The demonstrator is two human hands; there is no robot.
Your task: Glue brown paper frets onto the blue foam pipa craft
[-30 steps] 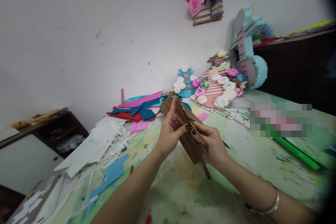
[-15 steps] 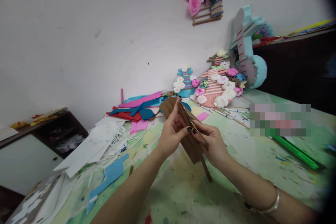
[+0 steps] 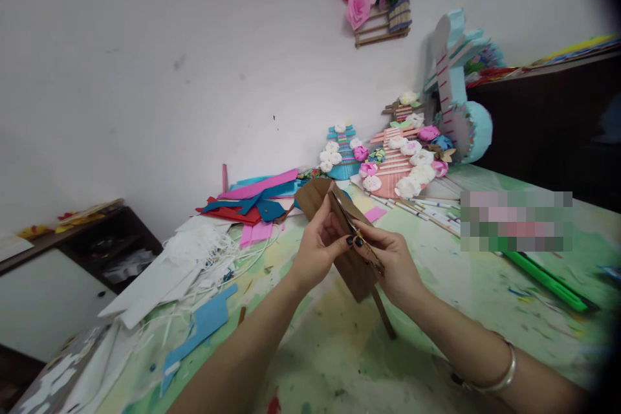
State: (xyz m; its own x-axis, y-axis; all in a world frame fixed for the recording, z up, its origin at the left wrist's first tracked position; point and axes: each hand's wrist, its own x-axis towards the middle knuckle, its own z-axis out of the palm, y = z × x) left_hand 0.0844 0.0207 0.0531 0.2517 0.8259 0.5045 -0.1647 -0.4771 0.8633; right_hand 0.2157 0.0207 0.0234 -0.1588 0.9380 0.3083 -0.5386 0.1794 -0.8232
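Brown crepe-like paper [image 3: 356, 275] is held up above the table, its upper part curled over and a narrow strip hanging from its lower end. My left hand [image 3: 320, 246] grips the paper's near side, thumb pressed toward its middle. Closed round the handles of ornate scissors [image 3: 370, 255] is my right hand [image 3: 394, 265], at the paper's right edge. The blades point up and left along the paper; they look nearly closed. Both thumbs, with dark nails, almost meet.
On the green stained table [image 3: 339, 362] lie blue felt-like scraps [image 3: 208, 323], white sheets and strings [image 3: 189, 252], coloured papers [image 3: 272, 187], thin sticks [image 3: 422, 207] and a green cutter [image 3: 548, 281]. Flower-decorated instrument-shaped crafts [image 3: 395, 168] lean at the wall.
The hanging brown strip has shifted slightly to the right and down. The hands and scissors keep nearly the same place.
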